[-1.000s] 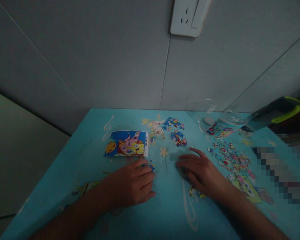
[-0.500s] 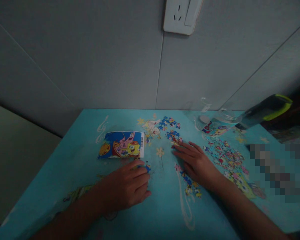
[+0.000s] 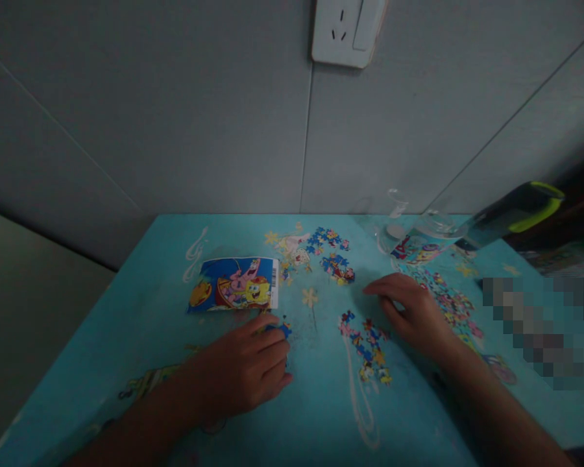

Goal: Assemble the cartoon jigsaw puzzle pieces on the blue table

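My left hand (image 3: 253, 370) rests on the table with its fingers loosely bent and slightly apart. Its fingertips lie against a few blue puzzle pieces (image 3: 285, 327), partly covered by the hand. Just beyond it is a blue picture packet (image 3: 238, 283) with cartoon figures and a barcode strip. My right hand (image 3: 409, 308) hovers over the table, index finger stretched out and thumb apart, with nothing visible between them. Left of it lies a cluster of puzzle pieces (image 3: 338, 268); nearer me is a strip of joined-looking pieces (image 3: 367, 347). A heap of loose pieces (image 3: 450, 298) is partly behind the right hand.
A clear plastic jar (image 3: 425, 240) with a cartoon label stands at the back right, beside a clear container (image 3: 396, 217) and a dark bottle (image 3: 511, 211) with a lime-green edge. Another blue cluster (image 3: 327, 239) lies near the wall. The table (image 3: 141, 305) has a printed turquoise cover.
My right hand has moved right, away from the middle cluster, toward the loose heap, uncovering more of the strip of pieces. My left hand has stayed nearly still.
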Tool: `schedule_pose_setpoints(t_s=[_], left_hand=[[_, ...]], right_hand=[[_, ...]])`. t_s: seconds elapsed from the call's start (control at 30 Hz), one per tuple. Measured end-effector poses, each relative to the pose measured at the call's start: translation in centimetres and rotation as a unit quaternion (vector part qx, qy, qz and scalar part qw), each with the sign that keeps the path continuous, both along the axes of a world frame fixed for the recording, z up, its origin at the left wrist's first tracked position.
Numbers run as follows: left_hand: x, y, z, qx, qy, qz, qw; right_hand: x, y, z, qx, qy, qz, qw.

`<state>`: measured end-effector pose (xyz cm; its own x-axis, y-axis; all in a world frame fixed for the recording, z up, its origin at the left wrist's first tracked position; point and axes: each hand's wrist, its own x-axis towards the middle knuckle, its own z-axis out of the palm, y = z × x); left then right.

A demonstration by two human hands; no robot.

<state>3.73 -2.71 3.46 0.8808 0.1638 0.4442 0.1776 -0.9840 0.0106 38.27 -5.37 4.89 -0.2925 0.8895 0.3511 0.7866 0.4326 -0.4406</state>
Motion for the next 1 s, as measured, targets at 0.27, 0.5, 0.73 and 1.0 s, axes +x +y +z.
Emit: schedule_pose_setpoints(t_s=[0.27, 0.5, 0.73, 1.0], left_hand=[[-0.1, 0.0, 0.1, -0.006, -0.01, 0.006, 1.0], [-0.5, 0.6, 0.7, 0.017, -0.029, 0.05, 0.998], [-0.1, 0.2, 0.5, 0.021, -0.021, 0.046, 0.999], [0.2, 0.2, -0.2, -0.004, 0.015, 0.032, 0.999]], right_hand=[[-1.5, -0.2, -0.1, -0.085, -0.094, 0.048, 0.991], [-2.5, -0.7, -0.3, -0.145, 0.04, -0.018, 0.988], [-9.6, -2.9, -0.7, -0.128, 0.032, 0.108, 0.985], [-4.8, 0.6, -1.7, -0.004, -0.031, -0.071, 0.997]])
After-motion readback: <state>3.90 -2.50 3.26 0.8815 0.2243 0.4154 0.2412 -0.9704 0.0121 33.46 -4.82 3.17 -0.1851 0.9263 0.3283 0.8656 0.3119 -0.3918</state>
